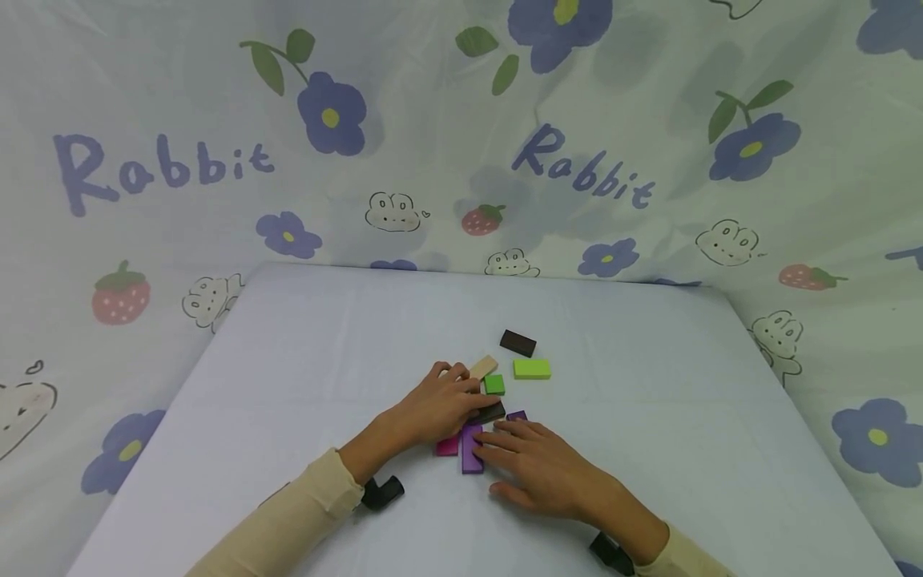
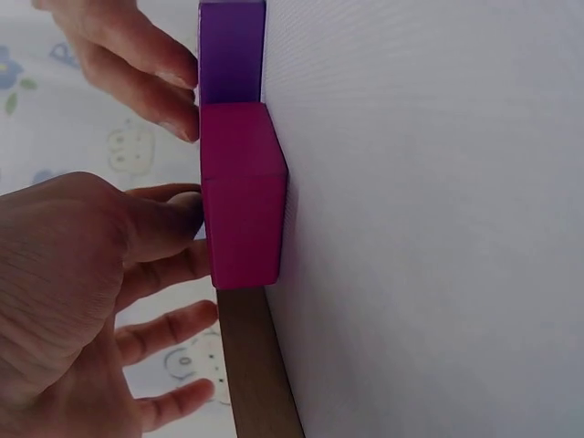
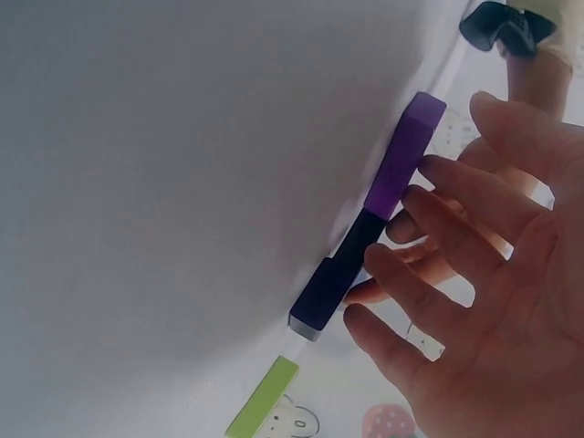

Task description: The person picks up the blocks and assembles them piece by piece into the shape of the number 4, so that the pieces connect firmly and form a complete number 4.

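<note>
My left hand [image 1: 450,405] lies over a cluster of small flat blocks. Its thumb comes down by the magenta block [image 2: 245,201] and the other fingers spread loosely across a dark block [image 1: 490,413]. Fingertips of my right hand [image 1: 541,469] rest on the purple block [image 1: 472,450], its fingers nearly straight and apart. That purple block lies lengthwise beside the magenta one. A dark purple block [image 1: 516,416] shows just beyond the right fingers. Close past the left fingers are a green block [image 1: 494,385] and a tan block [image 1: 484,367], partly covered by that hand.
Farther back on the white table [image 1: 324,344] lie a lime block [image 1: 532,369] and a dark brown block [image 1: 517,343]. A curtain [image 1: 433,120] printed with flowers and rabbits hangs behind. Black straps with small mounts [image 1: 382,492] sit at both wrists.
</note>
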A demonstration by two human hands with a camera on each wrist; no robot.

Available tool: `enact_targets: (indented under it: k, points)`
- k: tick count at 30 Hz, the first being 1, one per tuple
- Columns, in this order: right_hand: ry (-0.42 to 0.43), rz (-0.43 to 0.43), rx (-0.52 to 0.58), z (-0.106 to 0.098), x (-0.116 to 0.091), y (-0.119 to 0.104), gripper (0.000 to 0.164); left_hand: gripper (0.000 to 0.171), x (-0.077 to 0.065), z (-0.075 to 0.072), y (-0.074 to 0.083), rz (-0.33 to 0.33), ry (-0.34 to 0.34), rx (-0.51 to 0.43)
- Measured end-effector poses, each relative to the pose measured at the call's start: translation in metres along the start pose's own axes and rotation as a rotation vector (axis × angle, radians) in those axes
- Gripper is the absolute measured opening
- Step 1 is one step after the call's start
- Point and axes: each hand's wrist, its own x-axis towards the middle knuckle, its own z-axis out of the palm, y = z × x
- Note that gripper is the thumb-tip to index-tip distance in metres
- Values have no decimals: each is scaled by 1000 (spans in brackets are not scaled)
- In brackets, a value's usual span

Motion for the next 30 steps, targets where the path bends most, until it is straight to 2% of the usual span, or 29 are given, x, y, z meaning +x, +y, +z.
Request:
enact_targets:
  k: [6,16,21,30]
  points:
    - [26,-11,-16,1,1,2,52,47,1,1,0,-3,-2,13]
    - [65,-31,-38,1,2,5,48,38,1,3,0,-26,1,13]
    - [92,-37,-42,1,4,6,47,40,1,2,-1,-5,13,-16]
    - [93,11,-16,0,7,8,46,43,1,0,-3,40,4,-72]
